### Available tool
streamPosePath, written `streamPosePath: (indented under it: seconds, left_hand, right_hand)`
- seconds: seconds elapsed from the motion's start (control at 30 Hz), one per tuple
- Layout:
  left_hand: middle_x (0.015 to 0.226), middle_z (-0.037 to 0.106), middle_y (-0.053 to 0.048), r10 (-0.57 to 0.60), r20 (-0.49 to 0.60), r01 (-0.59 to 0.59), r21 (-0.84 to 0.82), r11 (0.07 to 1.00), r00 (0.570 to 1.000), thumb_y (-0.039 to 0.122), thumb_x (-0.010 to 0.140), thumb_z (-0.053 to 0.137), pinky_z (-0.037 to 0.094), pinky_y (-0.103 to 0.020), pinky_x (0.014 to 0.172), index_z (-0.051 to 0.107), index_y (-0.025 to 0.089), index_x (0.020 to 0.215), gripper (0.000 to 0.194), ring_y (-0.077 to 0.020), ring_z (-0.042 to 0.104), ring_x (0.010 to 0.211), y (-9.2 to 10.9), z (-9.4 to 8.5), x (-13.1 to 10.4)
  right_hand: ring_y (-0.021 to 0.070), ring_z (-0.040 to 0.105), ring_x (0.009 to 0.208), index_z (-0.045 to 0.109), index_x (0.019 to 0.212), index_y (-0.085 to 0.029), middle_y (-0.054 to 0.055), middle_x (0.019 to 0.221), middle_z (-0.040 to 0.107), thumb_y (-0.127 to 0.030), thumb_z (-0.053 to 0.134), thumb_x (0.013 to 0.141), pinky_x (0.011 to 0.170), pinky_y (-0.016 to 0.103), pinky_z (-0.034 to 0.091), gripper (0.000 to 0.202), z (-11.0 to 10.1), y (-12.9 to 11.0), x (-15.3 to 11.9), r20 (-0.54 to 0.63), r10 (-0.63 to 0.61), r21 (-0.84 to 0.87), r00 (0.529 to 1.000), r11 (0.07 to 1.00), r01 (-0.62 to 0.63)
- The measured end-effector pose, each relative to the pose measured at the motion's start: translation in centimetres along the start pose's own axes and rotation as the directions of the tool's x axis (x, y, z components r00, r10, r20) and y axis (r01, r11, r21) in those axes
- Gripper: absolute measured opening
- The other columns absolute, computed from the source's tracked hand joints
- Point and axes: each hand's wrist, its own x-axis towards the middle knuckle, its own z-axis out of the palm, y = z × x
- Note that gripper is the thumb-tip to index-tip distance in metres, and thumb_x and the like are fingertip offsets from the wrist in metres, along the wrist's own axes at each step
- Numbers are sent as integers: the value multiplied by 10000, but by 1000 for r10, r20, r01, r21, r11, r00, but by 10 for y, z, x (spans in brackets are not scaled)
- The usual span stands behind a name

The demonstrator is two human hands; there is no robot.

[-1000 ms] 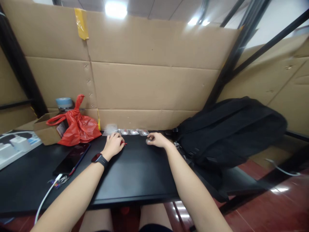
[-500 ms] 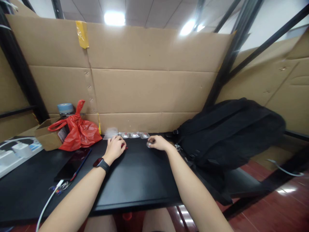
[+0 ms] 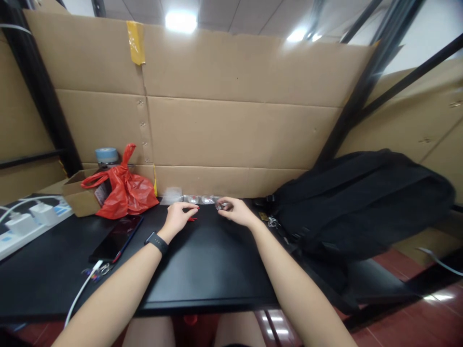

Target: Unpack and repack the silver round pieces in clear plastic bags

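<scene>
My left hand point(image 3: 177, 218), with a black watch on its wrist, is closed in a pinch over the table. A tiny red piece point(image 3: 197, 207) shows at its fingertips, too small to name. Just below them, more red pieces point(image 3: 192, 219) lie on the black tabletop point(image 3: 210, 260). My right hand point(image 3: 237, 212) grips a small round clear container point(image 3: 219, 206) between thumb and fingers, its contents unclear. Behind the hands, similar round clear containers point(image 3: 200, 199) stand in a row against the cardboard, partly covered by my right hand. Left of them is a clear plastic packet point(image 3: 171, 195).
A red plastic bag point(image 3: 128, 195), a cardboard box point(image 3: 77, 195), a phone point(image 3: 115, 238) with keys and a white cable, and a power strip point(image 3: 39, 229) occupy the left. A black backpack point(image 3: 365, 202) fills the right. Cardboard panels point(image 3: 231, 130) wall the back.
My left hand has risen off the tabletop into a pinch, uncovering the red pieces. The round container in my right hand is lifted and turned. The view has shifted slightly.
</scene>
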Motion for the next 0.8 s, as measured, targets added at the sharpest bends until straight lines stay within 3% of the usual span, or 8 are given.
streamPosePath:
  seconds: [0.13,0.27,0.47,0.8]
  left_hand:
    - [955,783,-47,-59,-8,57,-143,988,998,291,777,720,530,-342,886,779,205,928,183,-224,724,901,2,2,0]
    - [924,782,-45,-33,17,35,-150,988,999,308,795,698,535,-337,867,774,203,892,162,-224,720,874,4,2,0]
    - [995,761,-42,63,-16,-65,-140,988,998,288,819,674,500,-355,937,762,216,869,124,-226,681,974,6,4,-1]
    - [983,679,-49,110,-75,-119,-120,986,991,256,835,659,491,-333,917,759,210,830,110,-202,648,952,14,4,-6]
  right_hand:
    - [169,676,869,648,1118,-203,86,1151,693,-308,708,757,705,274,544,381,23,-23,0,-33,-66,262,997,962,72]
    - [182,679,937,608,1147,-220,99,1190,669,-330,744,750,754,301,557,433,42,-37,-2,-77,-124,397,989,907,145]
    - [212,683,1020,603,1130,-231,85,1127,697,-314,767,741,811,332,548,430,52,-52,-4,-130,-177,392,976,894,215]
    - [213,680,990,587,1035,-224,73,1075,705,-401,785,735,788,316,523,401,52,-54,-4,-122,-135,419,983,891,175]
